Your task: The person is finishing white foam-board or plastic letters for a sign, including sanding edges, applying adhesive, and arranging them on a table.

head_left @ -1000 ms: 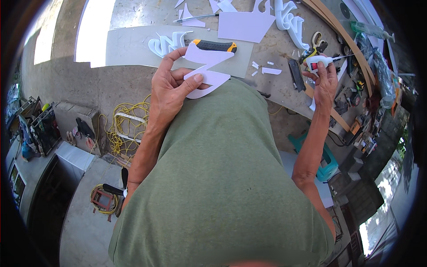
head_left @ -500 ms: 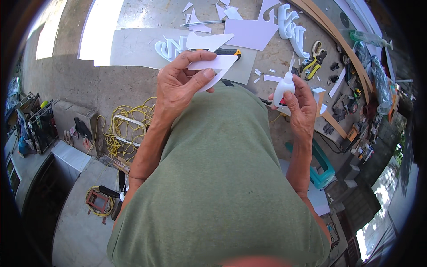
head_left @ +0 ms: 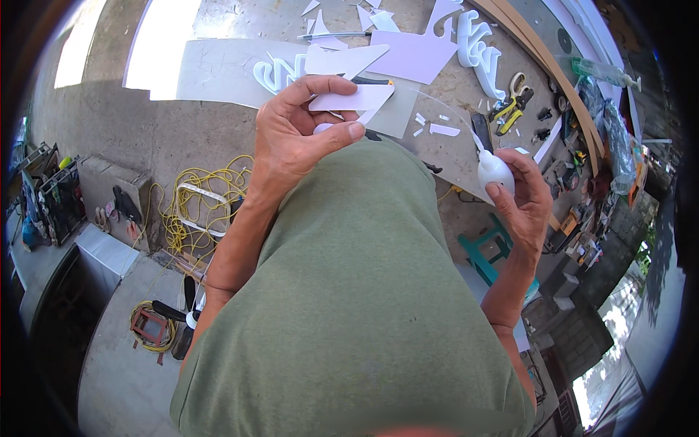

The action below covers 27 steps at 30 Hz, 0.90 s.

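In my left hand (head_left: 291, 135) I pinch a white, sharply angled piece of sheet (head_left: 346, 98) between thumb and fingers, above my lap. My right hand (head_left: 526, 200) is wrapped round a white squeeze bottle (head_left: 496, 173), its long thin nozzle tilted up and to the left. The two hands are well apart, and the nozzle does not touch the piece. Just behind the piece lies a dark-bodied cutter, mostly hidden by it. White curled letter shapes (head_left: 480, 54) stand at the back right, with another (head_left: 275, 76) beyond my left hand.
A lilac-white sheet offcut (head_left: 415, 54) and small white scraps (head_left: 444, 130) lie on the work surface. Yellow-handled pliers (head_left: 513, 116) sit to the right. Yellow cord (head_left: 196, 200) is coiled at left, a green stool (head_left: 488, 247) stands below my right forearm.
My right hand has moved right and slightly toward me with the squeeze bottle, whose nozzle now leans left. My left hand keeps the angled piece, its thumb shifted slightly.
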Available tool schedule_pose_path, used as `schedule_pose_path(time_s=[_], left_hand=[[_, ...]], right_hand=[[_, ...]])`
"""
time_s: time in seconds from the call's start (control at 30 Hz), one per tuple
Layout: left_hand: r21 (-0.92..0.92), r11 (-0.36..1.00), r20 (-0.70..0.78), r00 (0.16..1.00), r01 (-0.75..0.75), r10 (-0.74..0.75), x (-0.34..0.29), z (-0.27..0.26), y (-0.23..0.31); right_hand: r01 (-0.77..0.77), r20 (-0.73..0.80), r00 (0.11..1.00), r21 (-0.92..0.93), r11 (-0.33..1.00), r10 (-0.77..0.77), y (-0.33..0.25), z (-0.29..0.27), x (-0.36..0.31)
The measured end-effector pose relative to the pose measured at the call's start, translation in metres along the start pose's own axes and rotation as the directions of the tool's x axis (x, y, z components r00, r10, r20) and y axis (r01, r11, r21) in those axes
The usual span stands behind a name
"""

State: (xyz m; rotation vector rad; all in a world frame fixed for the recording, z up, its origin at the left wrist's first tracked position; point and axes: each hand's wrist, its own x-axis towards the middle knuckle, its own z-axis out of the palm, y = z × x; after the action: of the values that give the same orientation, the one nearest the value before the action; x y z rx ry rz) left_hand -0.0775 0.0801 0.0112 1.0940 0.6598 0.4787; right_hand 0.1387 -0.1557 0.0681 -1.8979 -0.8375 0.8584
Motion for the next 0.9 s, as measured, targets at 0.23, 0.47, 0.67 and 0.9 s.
schedule_pose_path(time_s=[0.23, 0.47, 0.67, 0.9], left_hand=[[0.023, 0.999, -0.005, 0.999, -0.049, 0.049, 0.000, -0.004, -0.005], [0.037, 0.999, 0.016, 0.999, -0.032, 0.032, 0.000, -0.006, -0.005], [0.076, 0.997, -0.003, 1.000, -0.015, 0.015, 0.000, -0.005, -0.004], [0.121, 0.992, 0.001, 1.000, -0.031, 0.031, 0.002, -0.006, -0.005]], right_hand=[[0.179, 0.027, 0.984, -0.192, 0.965, -0.177, -0.003, -0.019, 0.012], [0.219, 0.065, 0.976, -0.337, 0.916, -0.209, -0.018, -0.021, 0.020], [0.295, 0.076, 0.953, -0.461, 0.837, -0.294, -0.027, -0.021, 0.025], [0.365, 0.070, 0.920, -0.509, 0.779, -0.386, -0.034, -0.017, 0.030]])
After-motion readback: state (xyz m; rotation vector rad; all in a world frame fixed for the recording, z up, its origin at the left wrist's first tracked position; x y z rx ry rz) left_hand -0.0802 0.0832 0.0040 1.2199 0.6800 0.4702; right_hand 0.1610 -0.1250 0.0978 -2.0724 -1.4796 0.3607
